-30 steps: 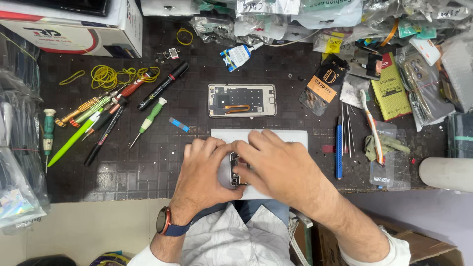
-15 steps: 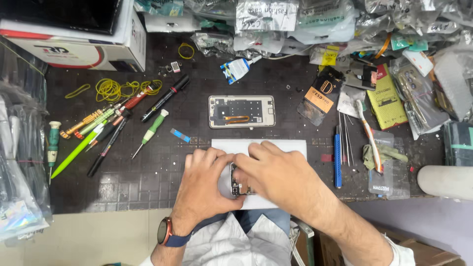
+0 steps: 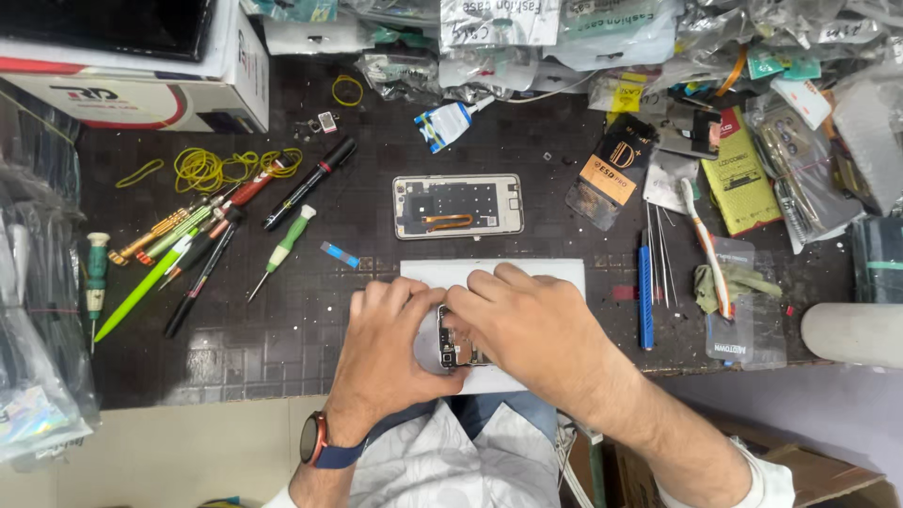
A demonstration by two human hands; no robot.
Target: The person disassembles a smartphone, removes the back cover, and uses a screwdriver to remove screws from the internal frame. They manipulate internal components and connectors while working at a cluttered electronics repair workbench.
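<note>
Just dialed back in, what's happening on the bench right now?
A person has both hands on a small opened phone part over a white mat at the bench's near edge. The left hand and right hand cover most of that phone part, so only a strip of its insides shows. Another opened phone lies untouched just beyond, with screwdrivers spread to the left.

Both hands meet over a white pad (image 3: pixel 489 274) at the near edge of the dark work mat (image 3: pixel 282 348). The left hand (image 3: pixel 386 343) and the right hand (image 3: pixel 527 325) close around an opened phone (image 3: pixel 450 348), mostly hidden under the fingers. Just beyond the pad lies a phone back frame (image 3: pixel 458 205). Screwdrivers (image 3: pixel 202 245) are spread at the left, a blue pen (image 3: pixel 645 296) to the right.
</note>
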